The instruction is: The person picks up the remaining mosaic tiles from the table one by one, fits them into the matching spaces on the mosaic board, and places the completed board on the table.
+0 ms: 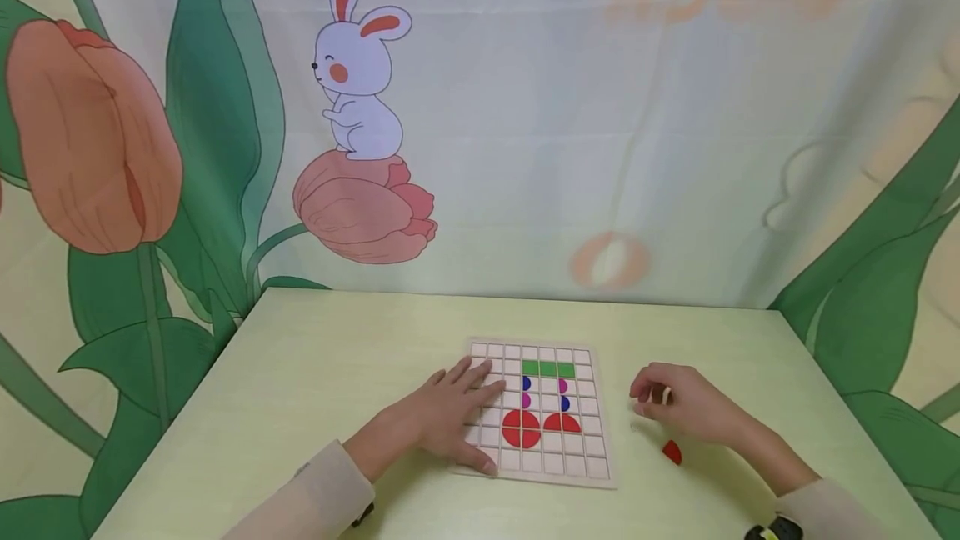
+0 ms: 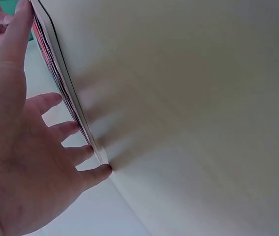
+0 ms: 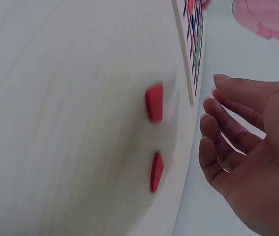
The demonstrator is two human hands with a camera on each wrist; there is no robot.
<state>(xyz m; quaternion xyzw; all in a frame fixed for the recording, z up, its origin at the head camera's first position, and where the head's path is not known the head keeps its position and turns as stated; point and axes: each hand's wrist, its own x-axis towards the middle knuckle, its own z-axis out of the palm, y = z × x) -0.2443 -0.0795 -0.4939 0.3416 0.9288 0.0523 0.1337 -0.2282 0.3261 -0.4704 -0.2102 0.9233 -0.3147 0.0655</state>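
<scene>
A white grid board (image 1: 588, 467) lies on the table, bearing a row of green squares (image 1: 548, 369), small blue and magenta half-circles, a red circle (image 1: 521, 429) made of quarter pieces and a red half-circle (image 1: 562, 423). My left hand (image 1: 450, 411) rests with spread fingers along the board's left side, covering some of its cells. To the right of the board, my right hand (image 1: 686, 402) hovers with loosely bent fingers and nothing between them. Below it a red quarter piece (image 1: 672, 452) lies on the table. The right wrist view shows two red pieces (image 3: 154, 103) near that hand.
The pale table (image 1: 300, 373) reaches back to a hanging cloth (image 1: 510, 148) printed with a rabbit, tulips and leaves. A dark watch-like band (image 1: 776, 528) sits at my right wrist.
</scene>
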